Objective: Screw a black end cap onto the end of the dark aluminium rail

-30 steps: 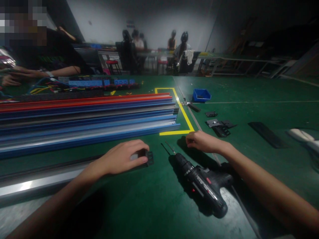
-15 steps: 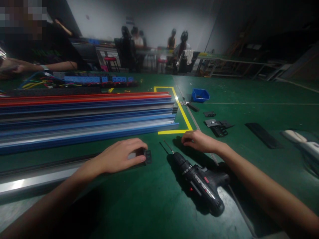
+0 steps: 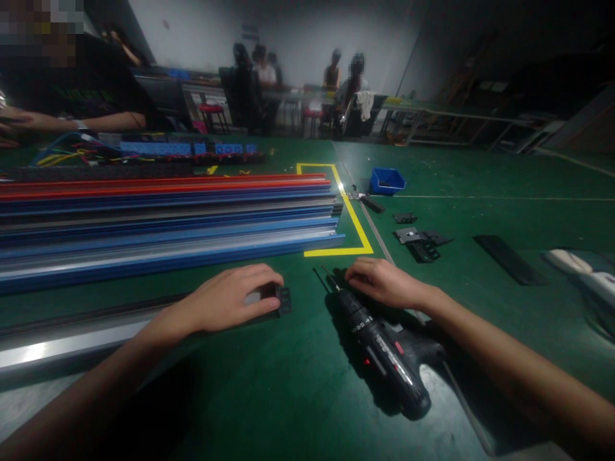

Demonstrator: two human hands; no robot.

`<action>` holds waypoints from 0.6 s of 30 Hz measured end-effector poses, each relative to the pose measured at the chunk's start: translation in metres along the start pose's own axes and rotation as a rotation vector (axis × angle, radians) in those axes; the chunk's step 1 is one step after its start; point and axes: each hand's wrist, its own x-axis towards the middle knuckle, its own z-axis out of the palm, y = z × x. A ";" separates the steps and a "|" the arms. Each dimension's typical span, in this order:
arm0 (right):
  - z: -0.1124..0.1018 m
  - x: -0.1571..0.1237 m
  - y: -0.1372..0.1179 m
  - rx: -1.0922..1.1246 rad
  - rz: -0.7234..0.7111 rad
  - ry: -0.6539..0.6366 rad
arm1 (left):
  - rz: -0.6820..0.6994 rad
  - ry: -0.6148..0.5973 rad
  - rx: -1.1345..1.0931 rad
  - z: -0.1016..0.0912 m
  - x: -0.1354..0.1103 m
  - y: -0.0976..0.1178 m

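One cordless drill (image 3: pixel 379 346) lies slantwise beside the curled right hand (image 3: pixel 384 283), whose contents I cannot tell, its bit (image 3: pixel 332 280) pointing forward-left; left of the drill, the left hand (image 3: pixel 228 298) clasps a silver channel (image 3: pixel 52 349) at its black end bracket (image 3: pixel 285 300).

Silver rail (image 3: pixel 81 341) partly out of frame

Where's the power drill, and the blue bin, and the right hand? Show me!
Power drill (image 3: pixel 390 356): head view, on its black body.
Blue bin (image 3: pixel 387 190): head view, on its near wall.
Right hand (image 3: pixel 380 282): head view, on its back.
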 end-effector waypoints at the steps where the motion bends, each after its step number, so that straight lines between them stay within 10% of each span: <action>1: 0.003 -0.006 -0.003 -0.016 0.002 0.008 | 0.002 0.002 0.000 0.000 0.000 0.000; 18: -0.011 -0.046 0.004 -0.200 0.279 0.226 | -0.005 -0.005 -0.017 0.002 -0.001 -0.003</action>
